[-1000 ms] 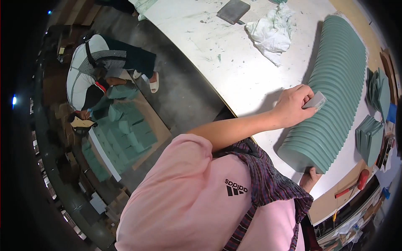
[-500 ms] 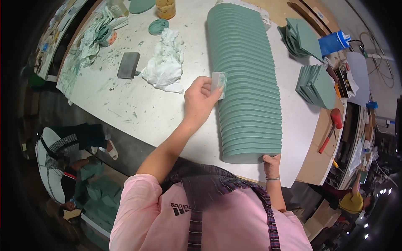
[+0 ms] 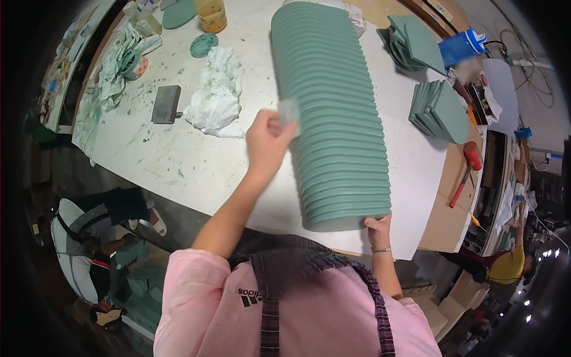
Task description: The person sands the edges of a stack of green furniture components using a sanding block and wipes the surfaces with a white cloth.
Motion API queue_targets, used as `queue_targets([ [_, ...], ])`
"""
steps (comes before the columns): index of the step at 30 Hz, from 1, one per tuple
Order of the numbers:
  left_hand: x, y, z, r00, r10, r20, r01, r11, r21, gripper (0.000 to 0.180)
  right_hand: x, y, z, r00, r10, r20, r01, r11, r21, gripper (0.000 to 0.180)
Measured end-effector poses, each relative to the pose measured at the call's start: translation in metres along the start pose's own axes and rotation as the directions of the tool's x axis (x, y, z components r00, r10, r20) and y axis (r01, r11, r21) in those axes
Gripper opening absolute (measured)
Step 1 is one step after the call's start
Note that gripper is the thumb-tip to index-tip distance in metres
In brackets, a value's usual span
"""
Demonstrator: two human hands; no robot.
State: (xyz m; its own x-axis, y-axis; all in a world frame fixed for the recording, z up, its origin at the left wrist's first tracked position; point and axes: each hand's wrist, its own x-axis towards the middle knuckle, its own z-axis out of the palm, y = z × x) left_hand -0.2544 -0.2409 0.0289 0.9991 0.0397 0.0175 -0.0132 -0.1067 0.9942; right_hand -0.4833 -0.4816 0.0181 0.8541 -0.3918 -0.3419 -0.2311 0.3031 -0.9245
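A long row of green rounded panels [image 3: 333,119], pressed face to face, runs away from me across the white table. My left hand [image 3: 267,138] pinches a small translucent plastic scraper [image 3: 289,113], blurred by motion, at the row's left side. Whether the scraper touches the panels cannot be told. At the near right corner, my right hand [image 3: 379,229] grips the row's end with the thumb on the end panel; its other fingers are mostly hidden. Left of my left hand lies a crumpled white cloth [image 3: 215,98], stained green.
A dark block [image 3: 166,104], a green-smeared round lid [image 3: 204,44] and an amber container [image 3: 211,15] are on the left. Loose green panels [image 3: 440,112], a blue bottle [image 3: 459,49] and a red mallet [image 3: 473,156] lie right. A person [image 3: 77,250] bends at lower left.
The view has shifted, so the table and panels appear further left. The scraper in my left hand has become blurred beside the row. My right hand keeps its hold on the near end.
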Motion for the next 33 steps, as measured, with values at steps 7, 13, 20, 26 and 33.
queue_targets([
  [7, 0.010, 0.000, -0.012, 0.999, -0.042, -0.016, 0.041, 0.996, -0.079, 0.020, 0.000, -0.003, 0.001, 1.000, -0.006, -0.008, 0.006, 1.000, -0.023, 0.062],
  [13, 0.038, 0.014, -0.012, 0.989, 0.148, 0.003, -0.144, 0.956, 0.257, 0.023, 0.003, -0.002, 0.001, 1.000, 0.000, -0.009, 0.000, 1.000, -0.003, 0.061],
  [20, 0.059, -0.002, -0.017, 0.897, 0.437, 0.074, -0.435, 0.838, 0.331, 0.028, 0.003, 0.000, -0.001, 0.999, 0.038, 0.011, -0.038, 0.999, -0.035, 0.061],
  [26, 0.068, -0.007, -0.026, 0.999, 0.016, -0.035, 0.001, 0.906, 0.423, 0.025, 0.004, -0.002, 0.003, 1.000, 0.011, -0.018, -0.011, 1.000, 0.000, 0.066],
  [33, 0.132, -0.014, -0.009, 0.904, 0.425, 0.054, -0.413, 0.832, 0.370, 0.025, 0.004, -0.004, 0.006, 0.998, 0.026, -0.061, -0.025, 1.000, 0.020, 0.072],
])
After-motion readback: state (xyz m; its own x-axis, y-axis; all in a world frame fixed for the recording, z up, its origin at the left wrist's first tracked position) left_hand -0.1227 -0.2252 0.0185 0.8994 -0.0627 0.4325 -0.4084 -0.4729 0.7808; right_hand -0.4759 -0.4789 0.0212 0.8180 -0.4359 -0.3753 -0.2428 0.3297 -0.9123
